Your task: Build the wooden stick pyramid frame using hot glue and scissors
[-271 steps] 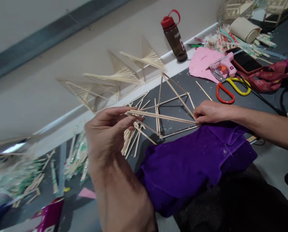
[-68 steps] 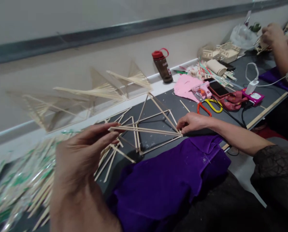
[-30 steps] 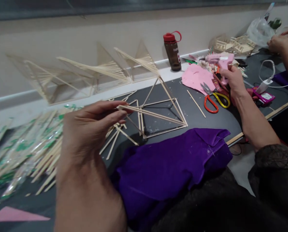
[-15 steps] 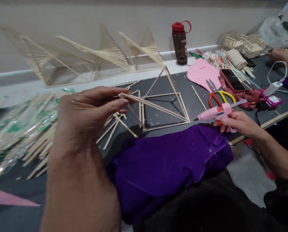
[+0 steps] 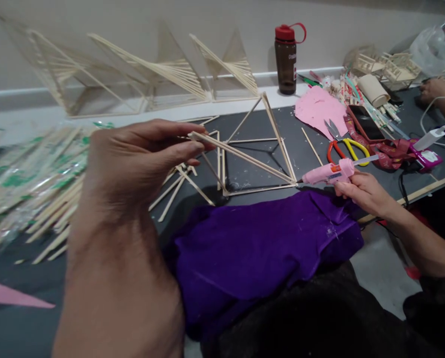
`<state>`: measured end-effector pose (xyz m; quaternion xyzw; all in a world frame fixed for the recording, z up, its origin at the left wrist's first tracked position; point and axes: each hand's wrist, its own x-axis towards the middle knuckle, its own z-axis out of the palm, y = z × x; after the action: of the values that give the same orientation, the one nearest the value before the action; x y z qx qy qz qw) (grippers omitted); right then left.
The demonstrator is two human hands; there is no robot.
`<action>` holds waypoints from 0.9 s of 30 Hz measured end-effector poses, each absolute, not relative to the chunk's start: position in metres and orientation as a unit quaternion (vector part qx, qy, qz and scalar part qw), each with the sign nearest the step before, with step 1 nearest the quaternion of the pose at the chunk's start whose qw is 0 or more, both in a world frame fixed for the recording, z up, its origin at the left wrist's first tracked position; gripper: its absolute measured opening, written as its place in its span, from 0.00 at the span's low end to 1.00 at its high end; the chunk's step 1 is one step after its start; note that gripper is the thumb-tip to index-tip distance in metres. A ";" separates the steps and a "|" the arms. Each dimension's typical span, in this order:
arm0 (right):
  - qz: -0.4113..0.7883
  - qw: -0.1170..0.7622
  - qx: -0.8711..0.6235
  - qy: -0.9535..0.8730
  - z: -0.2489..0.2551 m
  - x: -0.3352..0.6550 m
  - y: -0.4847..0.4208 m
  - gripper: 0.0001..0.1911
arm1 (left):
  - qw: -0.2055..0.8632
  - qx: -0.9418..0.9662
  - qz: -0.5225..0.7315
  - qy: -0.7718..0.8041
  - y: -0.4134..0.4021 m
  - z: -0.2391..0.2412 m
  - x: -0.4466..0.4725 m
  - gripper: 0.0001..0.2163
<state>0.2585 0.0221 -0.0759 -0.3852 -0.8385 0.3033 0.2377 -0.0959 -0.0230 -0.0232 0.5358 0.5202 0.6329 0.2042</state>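
The raised ends of two thin sticks (image 5: 245,157) are pinched between thumb and forefinger of the left hand (image 5: 133,154). From those fingers the sticks' long axis slopes down and rightward to the near right corner of a stick frame (image 5: 262,189). The frame is spread on the dark table, to the right of the left fingers and to the left of the right hand (image 5: 362,191).

A pink glue gun (image 5: 329,172) is gripped by the right fingers, its nozzle pointed left at that same corner; whether contact is made cannot be told. The corner is nearer to the right fingers than to the left.

Directly below the nozzle, purple cloth (image 5: 267,248) is bunched close to the corner. Just beyond the gun, a single stick (image 5: 311,145) and scissors (image 5: 344,140) are laid. Under the left fingertips, loose sticks (image 5: 196,187) are scattered; beyond them, twisted stick models (image 5: 177,78) are stood by the wall.
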 end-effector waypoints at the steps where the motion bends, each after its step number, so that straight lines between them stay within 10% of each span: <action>1: 0.289 0.234 -0.385 -0.845 -0.076 0.257 0.022 0.23 | 0.204 0.535 0.633 0.521 -0.023 -0.023 -0.096 0.10; 27: 0.277 0.219 -0.427 -0.833 -0.082 0.250 0.025 0.24 | 0.181 0.536 0.630 0.533 -0.024 -0.024 -0.095 0.10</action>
<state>0.2501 0.0248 -0.0818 -0.4265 -0.8326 0.2772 0.2191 -0.0952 -0.0244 -0.0239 0.5360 0.5325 0.6296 0.1810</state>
